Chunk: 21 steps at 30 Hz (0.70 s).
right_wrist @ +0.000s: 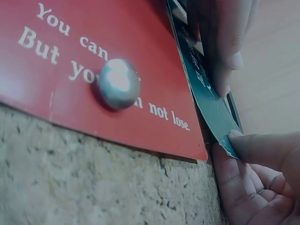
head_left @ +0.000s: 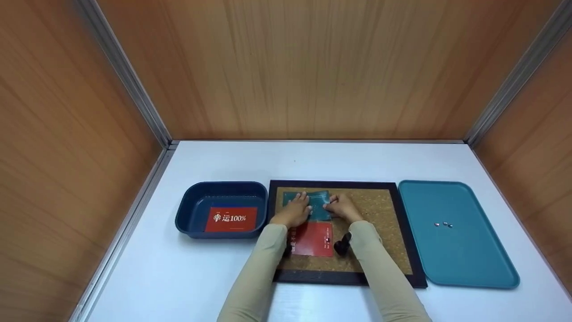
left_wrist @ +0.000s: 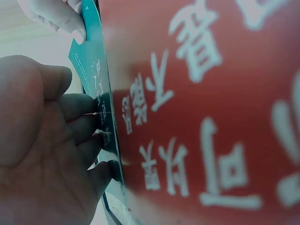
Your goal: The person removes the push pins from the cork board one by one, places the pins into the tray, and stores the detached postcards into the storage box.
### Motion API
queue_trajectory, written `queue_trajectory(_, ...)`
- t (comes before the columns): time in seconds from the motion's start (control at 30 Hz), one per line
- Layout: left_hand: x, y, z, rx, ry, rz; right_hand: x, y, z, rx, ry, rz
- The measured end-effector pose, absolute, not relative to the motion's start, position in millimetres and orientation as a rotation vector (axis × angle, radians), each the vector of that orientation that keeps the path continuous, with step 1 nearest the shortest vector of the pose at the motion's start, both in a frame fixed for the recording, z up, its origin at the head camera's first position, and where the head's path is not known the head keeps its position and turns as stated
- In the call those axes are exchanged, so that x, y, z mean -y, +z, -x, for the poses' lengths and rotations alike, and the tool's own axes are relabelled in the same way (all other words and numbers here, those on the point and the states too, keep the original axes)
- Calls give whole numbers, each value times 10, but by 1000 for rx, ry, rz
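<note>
Across the black-framed brown cork board (head_left: 380, 208), our left hand (head_left: 293, 212), fingers extended, presses a teal rectangular card (head_left: 319, 212); our right hand (head_left: 345, 208) pinches its edge

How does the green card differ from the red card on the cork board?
The green card bends up at its right end; the red card lies nearly flat. The right hand pinches the green card, while a silver stud sits on the red card. Both bear white print.

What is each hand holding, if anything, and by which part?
In the head view, the right hand pinches the green card by its right edge; the left hand only touches it.
</note>
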<state>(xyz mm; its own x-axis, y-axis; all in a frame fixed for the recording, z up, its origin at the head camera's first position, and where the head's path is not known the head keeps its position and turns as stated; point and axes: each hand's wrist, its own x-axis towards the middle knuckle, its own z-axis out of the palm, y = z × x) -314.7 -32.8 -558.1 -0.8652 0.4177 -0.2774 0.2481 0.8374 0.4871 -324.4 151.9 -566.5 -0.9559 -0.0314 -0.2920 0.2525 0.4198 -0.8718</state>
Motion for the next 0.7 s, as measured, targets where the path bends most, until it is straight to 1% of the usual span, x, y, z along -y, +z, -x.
queue_trajectory(0.33, 346, -5590, 3092, -2690, 619, -555, -1537, -5703, 3238, -2385, -1576, -193)
queue_trajectory(0.7, 529, -5391, 3098, -2810, 777, -627, -1540, -5697, 3249, -2390, -1561, -262)
